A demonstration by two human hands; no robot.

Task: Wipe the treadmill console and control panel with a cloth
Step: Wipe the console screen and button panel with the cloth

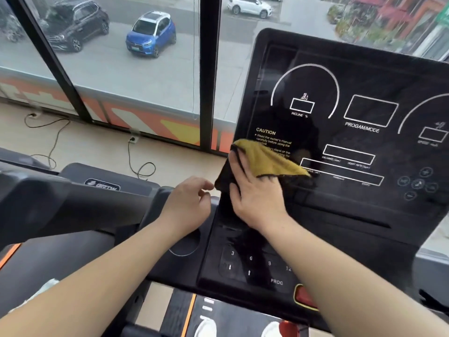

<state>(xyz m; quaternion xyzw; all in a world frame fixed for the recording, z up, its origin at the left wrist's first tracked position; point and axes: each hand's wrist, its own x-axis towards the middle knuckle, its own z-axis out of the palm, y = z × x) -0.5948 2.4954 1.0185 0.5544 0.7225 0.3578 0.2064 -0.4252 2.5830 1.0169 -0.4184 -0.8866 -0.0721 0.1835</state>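
- Behind, big window [121, 93] over parked cars [150, 32].
- Yellow cloth [267, 162], dark underside, pressed flat by right hand [255, 198] on black console [369, 69], lower-left corner.
- Left hand [187, 203] loosely curled, empty, just beside console's left edge; control panel [243, 266] below.

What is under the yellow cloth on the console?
The cloth lies on the console at its lower left, covering the end of the CAUTION text. Its yellow flap also hides the right hand's fingertips. The surface beneath cannot be seen.
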